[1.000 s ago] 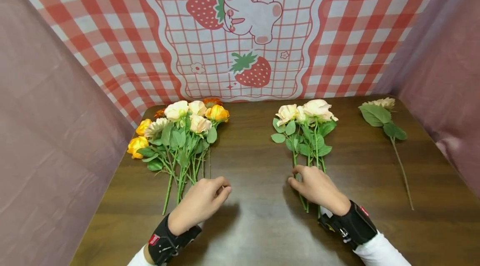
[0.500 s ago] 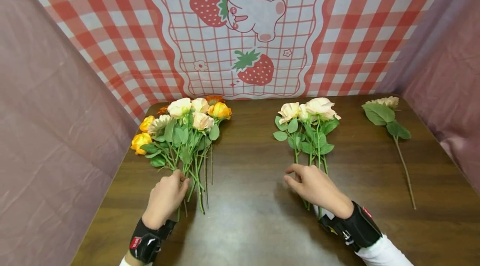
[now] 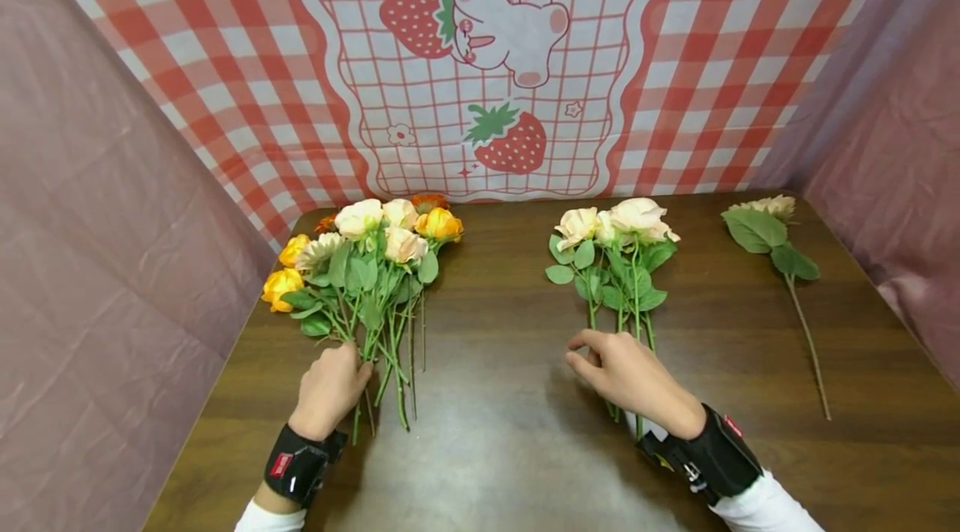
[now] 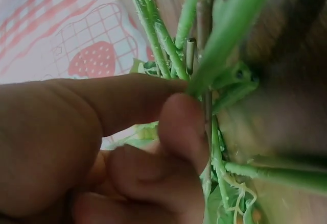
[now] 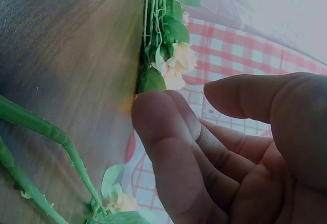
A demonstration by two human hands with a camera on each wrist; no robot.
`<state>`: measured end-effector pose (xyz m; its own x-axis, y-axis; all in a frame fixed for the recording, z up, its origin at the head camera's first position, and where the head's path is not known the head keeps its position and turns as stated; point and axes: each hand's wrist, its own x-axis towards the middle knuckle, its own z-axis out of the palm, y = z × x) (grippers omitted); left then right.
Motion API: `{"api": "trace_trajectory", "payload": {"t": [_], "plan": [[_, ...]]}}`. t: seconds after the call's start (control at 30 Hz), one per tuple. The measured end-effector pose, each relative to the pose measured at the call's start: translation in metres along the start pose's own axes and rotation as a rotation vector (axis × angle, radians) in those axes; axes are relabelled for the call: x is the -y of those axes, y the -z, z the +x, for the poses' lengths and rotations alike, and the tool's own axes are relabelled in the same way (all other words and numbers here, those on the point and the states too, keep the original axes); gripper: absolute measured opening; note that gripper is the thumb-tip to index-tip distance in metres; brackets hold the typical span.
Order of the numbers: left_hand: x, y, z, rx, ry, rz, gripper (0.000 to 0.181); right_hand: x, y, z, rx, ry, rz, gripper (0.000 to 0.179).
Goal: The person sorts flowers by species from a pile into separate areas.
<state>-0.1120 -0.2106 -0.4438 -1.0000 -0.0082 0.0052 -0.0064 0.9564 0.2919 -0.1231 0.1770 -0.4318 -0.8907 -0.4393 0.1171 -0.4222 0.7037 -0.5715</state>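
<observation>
At the left of the table, a pile of flowers lies with blooms away from me: cream roses, orange blooms and a pale daisy-like one. My left hand is over its lower stems. In the left wrist view the thumb and forefinger pinch a green stem, with other stems close around. My right hand hovers over the stems of a smaller bunch of cream roses, partly hiding them. Its fingers are loosely bent, with the thumb apart from them and nothing between.
A single pale flower with a long thin stem lies at the right of the wooden table. Behind the table hangs a red-and-white checked cloth with strawberries; pink curtains flank both sides.
My left hand has moved left from beside the flower pile onto its stems, and some stems there have spread. My right hand has stayed almost in place over the rose bunch.
</observation>
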Motion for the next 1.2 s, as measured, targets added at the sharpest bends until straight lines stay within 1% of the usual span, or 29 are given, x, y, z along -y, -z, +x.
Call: {"api": "trace_trajectory", "payload": {"t": [0.1, 0.2, 0.27, 0.47, 0.5, 0.6, 0.63, 0.73, 0.83, 0.93, 1.07, 1.2], "plan": [[0.0, -0.001, 0.002, 0.002, -0.011, -0.035, 0.035, -0.001, 0.0, -0.001, 0.0, -0.003, 0.007, 0.019], [0.0, -0.002, 0.002, -0.015, -0.032, -0.062, 0.036, -0.002, 0.001, -0.001, -0.003, -0.004, 0.014, 0.019], [0.0, -0.003, 0.001, -0.04, -0.048, -0.068, 0.035, -0.002, 0.0, -0.001, -0.006, -0.001, 0.014, 0.018], [-0.005, 0.0, -0.002, -0.156, -0.119, -0.077, 0.025, -0.002, -0.002, -0.001, -0.014, 0.001, 0.014, 0.017], [-0.007, 0.001, -0.003, -0.166, -0.129, -0.087, 0.023, -0.002, -0.002, -0.001, -0.012, 0.001, 0.017, 0.017], [-0.014, 0.005, -0.005, -0.164, -0.142, -0.135, 0.016, -0.002, -0.003, 0.0, -0.011, 0.007, 0.019, 0.016], [-0.017, 0.006, -0.005, -0.157, -0.147, -0.149, 0.014, -0.002, -0.003, 0.0, -0.013, 0.011, 0.017, 0.016], [-0.029, 0.008, -0.006, -0.144, -0.187, -0.19, 0.011, -0.001, -0.003, 0.0, -0.02, 0.021, 0.012, 0.015], [-0.043, 0.007, -0.005, -0.151, -0.255, -0.223, 0.009, -0.001, -0.003, -0.001, -0.017, 0.027, 0.014, 0.015], [-0.059, 0.006, -0.005, -0.152, -0.318, -0.278, 0.008, 0.001, -0.004, -0.001, -0.01, 0.031, 0.021, 0.015], [-0.08, 0.005, -0.006, -0.127, -0.389, -0.357, 0.007, 0.002, -0.006, -0.001, -0.01, 0.044, 0.037, 0.015], [-0.1, 0.002, -0.009, -0.098, -0.473, -0.433, 0.007, 0.005, -0.009, -0.001, -0.002, 0.081, 0.078, 0.016]]}}
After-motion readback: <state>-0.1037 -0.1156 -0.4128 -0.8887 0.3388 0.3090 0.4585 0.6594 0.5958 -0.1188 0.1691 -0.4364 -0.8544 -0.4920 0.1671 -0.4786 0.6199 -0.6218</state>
